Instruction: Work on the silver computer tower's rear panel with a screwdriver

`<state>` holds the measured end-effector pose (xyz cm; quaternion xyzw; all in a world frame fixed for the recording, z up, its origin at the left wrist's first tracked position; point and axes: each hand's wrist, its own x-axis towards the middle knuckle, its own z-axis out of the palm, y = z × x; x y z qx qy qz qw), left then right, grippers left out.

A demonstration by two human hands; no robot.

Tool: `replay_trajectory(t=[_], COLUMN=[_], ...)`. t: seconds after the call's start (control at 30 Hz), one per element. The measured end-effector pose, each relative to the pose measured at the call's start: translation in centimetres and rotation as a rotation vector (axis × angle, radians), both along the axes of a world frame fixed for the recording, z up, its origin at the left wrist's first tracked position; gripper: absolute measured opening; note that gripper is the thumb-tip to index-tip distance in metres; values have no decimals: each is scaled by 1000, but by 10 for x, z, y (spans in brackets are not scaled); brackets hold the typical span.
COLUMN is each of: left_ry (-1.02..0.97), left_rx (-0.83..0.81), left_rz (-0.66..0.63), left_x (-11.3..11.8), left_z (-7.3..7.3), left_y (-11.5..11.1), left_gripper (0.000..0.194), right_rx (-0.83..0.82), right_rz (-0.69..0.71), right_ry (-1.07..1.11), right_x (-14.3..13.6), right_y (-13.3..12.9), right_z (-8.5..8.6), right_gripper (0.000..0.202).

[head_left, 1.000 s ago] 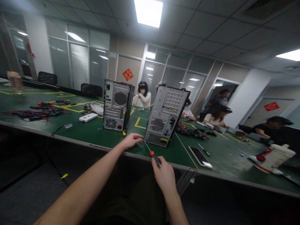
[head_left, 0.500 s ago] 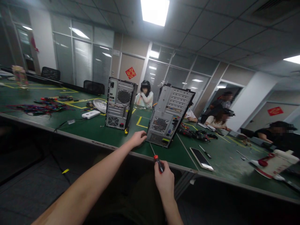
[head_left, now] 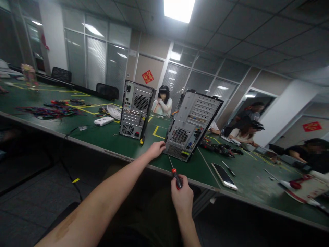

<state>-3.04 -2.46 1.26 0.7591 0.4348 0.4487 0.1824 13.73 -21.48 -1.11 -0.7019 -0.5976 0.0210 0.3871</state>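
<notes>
Right hand (head_left: 183,195) grasping screwdriver (head_left: 174,171) by handle — tip near base of computer case (head_left: 191,127). Left hand (head_left: 156,150) at case's lower corner — grip cannot be told.

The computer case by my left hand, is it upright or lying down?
Upright: the computer case stands tall on the green table, its back facing you, beside your left hand.

No lettering is legible, red diamond sign (head_left: 148,77) included.

One head-worn camera faces forward and down across the desk (head_left: 128,145), near its edge, the view tilted sideways.
</notes>
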Motion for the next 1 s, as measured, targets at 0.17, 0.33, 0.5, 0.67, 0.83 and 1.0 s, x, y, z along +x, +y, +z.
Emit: replay_trajectory(t=[0.17, 0.33, 0.5, 0.67, 0.83, 1.0], left_ry=[-15, -33, -36, -41, -43, -50], left_rx=[-7, -19, -33, -47, -49, -44], left_rz=[-16, -32, -33, -30, -26, -21], left_x=[-1, -1, -1, -1, 0, 1], left_z=[-1, -3, -3, -2, -2, -4], left_y=[1, 3, 2, 2, 2, 4], left_gripper=[11, 11, 11, 12, 12, 11], right_rx=[12, 29, 20, 17, 23, 34], right_rz=[-4, 16, 5, 3, -1, 4], right_ry=[-27, -63, -88, -94, -108, -116], right_x=[0, -4, -7, -6, -7, -9], right_y=[3, 6, 9, 13, 14, 15], right_z=[-1, -5, -8, -12, -13, -12], right_gripper=[30, 31, 31, 31, 31, 29])
